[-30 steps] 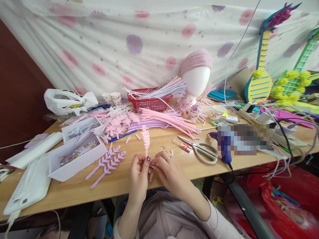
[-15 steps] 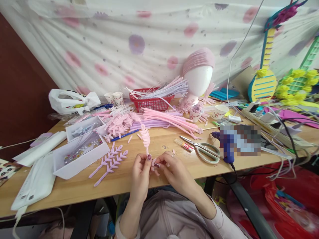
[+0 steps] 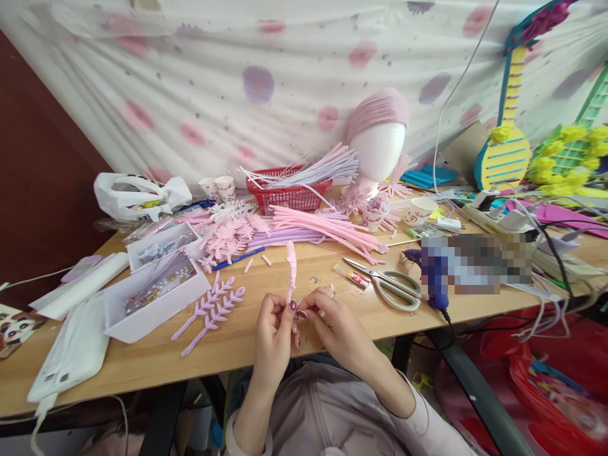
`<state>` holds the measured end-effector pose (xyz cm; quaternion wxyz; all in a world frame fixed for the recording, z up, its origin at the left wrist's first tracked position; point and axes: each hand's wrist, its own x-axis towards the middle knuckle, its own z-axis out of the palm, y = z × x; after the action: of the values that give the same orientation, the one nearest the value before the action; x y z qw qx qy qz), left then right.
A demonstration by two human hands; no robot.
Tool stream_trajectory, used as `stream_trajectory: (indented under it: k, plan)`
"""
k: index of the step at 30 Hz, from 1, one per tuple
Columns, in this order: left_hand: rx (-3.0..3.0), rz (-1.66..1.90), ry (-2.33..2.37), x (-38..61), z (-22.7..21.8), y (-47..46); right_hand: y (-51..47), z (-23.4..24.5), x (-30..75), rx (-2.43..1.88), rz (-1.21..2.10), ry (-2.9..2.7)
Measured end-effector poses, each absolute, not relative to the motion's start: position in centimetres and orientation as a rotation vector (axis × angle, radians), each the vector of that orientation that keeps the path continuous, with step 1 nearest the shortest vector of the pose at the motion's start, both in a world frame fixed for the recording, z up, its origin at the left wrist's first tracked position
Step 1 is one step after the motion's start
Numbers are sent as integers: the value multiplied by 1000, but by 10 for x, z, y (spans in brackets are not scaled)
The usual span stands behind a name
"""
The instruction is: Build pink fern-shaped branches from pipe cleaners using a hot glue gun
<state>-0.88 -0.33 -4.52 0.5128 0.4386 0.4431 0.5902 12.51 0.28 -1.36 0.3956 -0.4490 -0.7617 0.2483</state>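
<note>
A pink fuzzy pipe-cleaner sprig [image 3: 291,269] stands upright above the table's front edge, seen nearly edge-on. Its lower part is pinched between the thumb and fingers of my left hand [image 3: 274,335]. My right hand [image 3: 335,326] is closed at the sprig's base, thumb and fingertips touching the left fingertips. A bit of pink pipe cleaner shows there, mostly hidden by the fingers. To the left of my hands lie two finished-looking lilac pipe-cleaner sprigs [image 3: 216,310]. Behind them is a pile of pink leaf sprigs [image 3: 232,234].
Scissors [image 3: 387,285], a small glue-like tube [image 3: 351,276] and a blue glue gun [image 3: 433,278] lie on the right. White boxes of beads [image 3: 152,316] stand left. Pink pipe cleaners [image 3: 323,228], a red basket [image 3: 289,199] and a foam head [image 3: 382,149] are behind.
The pink sprig has turned from its broad leafy side to a narrow edge and shifted slightly right. Both hands moved a little right with it, fingertips closer together.
</note>
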Motion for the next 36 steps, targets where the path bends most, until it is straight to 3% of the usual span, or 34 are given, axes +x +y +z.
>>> stream_trajectory:
  k: [21, 29, 36]
  plan:
    - [1046, 1398, 1040, -9, -39, -2, 3, -10, 136, -1118, 673, -1938]
    - [999, 1211, 912, -15, -33, -1, 4, -5, 146, -1116, 776, -1887]
    - [949, 1262, 933, -14, -33, 1, 6, -11, 140, -1165, 962, -1700]
